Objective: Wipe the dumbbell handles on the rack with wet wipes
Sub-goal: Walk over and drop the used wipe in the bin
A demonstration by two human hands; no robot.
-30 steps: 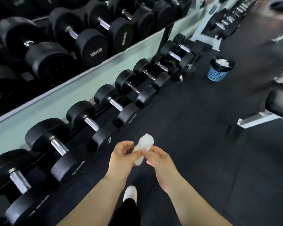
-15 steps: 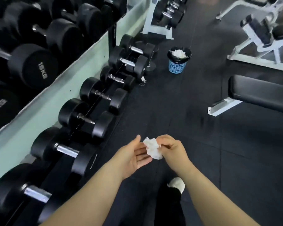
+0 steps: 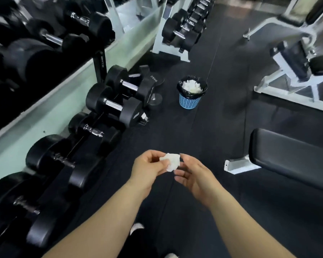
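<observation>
The left hand [image 3: 147,169] holds a crumpled white wet wipe [image 3: 171,162] between thumb and fingertips, in front of the body and above the dark floor [image 3: 203,131]. The right hand [image 3: 191,175] is just beside it, half open with the fingers loosely curled; its fingertips are at the edge of the wipe, but I cannot tell for sure if they press it or only touch it. The wipe is bunched into a small wad and not spread flat, so I judge that it is already used, or that the person is arranging it between the two hands before the next action. The dumbbells [image 3: 108,105] lie in a row on the lower shelf of the rack [image 3: 50,112] at the left side, with their metal handles turned toward the aisle, so a hand can reach each one easily from where the person stands; no hand is near them now. Farther along the aisle, well apart from the hands, a small blue basket [image 3: 189,101] stands on the floor. It has a black bag as a liner and is filled to the top with white crumpled pieces, which look like discarded wipes. This suggests that used wipes go there. A padded bench [image 3: 291,161] stands at the right.
</observation>
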